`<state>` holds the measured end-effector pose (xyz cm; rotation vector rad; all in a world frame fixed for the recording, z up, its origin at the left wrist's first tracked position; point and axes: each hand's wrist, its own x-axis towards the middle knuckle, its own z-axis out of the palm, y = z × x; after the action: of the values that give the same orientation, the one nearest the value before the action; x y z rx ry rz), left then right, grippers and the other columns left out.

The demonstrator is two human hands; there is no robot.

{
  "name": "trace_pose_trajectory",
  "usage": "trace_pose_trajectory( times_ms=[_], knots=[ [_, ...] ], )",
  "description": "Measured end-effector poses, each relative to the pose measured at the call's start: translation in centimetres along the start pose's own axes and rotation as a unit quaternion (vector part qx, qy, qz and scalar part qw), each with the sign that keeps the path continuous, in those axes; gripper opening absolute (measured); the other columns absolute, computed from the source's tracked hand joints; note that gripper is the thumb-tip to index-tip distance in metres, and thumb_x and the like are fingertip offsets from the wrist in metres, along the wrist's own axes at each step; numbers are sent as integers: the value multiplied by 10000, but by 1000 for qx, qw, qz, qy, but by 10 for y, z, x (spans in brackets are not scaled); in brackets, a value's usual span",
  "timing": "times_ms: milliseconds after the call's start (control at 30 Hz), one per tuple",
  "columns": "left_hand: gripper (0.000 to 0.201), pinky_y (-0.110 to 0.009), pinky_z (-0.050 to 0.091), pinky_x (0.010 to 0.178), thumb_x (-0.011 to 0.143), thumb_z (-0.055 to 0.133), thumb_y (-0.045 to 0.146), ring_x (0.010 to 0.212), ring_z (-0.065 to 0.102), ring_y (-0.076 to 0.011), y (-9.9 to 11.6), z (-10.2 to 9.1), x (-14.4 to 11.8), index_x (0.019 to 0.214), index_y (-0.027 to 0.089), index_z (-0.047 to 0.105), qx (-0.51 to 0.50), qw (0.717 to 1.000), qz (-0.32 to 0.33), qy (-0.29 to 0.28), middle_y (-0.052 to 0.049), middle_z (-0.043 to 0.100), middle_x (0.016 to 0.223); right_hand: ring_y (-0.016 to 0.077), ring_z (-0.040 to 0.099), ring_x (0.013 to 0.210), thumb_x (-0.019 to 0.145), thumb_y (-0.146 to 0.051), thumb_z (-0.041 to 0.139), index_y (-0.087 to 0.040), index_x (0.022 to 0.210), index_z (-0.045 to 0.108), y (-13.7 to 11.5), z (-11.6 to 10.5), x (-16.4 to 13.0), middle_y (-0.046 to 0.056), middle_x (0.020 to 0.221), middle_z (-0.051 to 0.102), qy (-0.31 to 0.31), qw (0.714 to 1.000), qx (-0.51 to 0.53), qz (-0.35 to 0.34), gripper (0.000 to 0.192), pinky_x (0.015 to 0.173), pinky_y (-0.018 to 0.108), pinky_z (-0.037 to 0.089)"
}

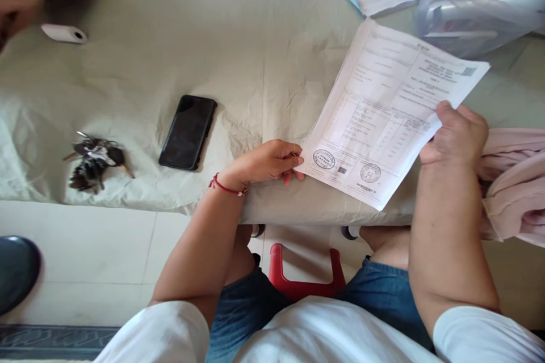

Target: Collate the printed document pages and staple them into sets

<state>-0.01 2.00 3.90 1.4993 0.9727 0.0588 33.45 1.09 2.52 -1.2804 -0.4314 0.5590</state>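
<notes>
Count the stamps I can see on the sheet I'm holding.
2 round stamps, both near the bottom of the printed sheet: one by the left hand, one further right. More may be hidden under the right hand.

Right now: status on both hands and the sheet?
Left hand pinching printed sheet at bottom corner. Right hand gripping its right edge. Phone, keys lie apart.

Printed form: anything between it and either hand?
Nothing visible. The left hand pinches the form at its lower left corner, and the right hand grips its right edge. The phone and keys lie apart to the left on the table.
</notes>
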Motion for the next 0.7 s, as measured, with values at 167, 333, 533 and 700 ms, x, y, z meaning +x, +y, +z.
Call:
trace_pose_trajectory(
  times_ms=[167,333,533,700],
  knots=[
    [236,-279,444,611,1024,593,297,552,589,-104,-4,0,1,805,210,605,17,1000,10,5,-58,831,865,169,776,812,927,41,589,-83,794,735,3,0,1,51,820,744,14,1000,5,15,233,1023,448,669],
    [239,-284,465,638,1051,551,309,573,583,-111,-9,-2,2,833,217,582,-6,1000,12,-19,-73,843,886,192,793,867,891,42,615,-93,804,751,3,0,3,60,843,757,14,998,11,52,211,1035,448,672],
    [405,-287,459,639,1089,509,504,591,525,-122,-3,-2,-4,889,198,683,26,996,56,69,-43,777,837,207,795,832,872,54,603,-59,838,764,5,3,-1,107,897,790,18,998,21,53,200,1038,469,669],
    [500,-281,327,559,1056,551,544,575,402,-124,-2,-2,-3,681,214,555,64,986,65,140,19,492,619,225,796,892,864,20,627,-73,868,764,8,1,-2,95,901,798,3,998,19,54,165,1051,487,666]
  ],
)
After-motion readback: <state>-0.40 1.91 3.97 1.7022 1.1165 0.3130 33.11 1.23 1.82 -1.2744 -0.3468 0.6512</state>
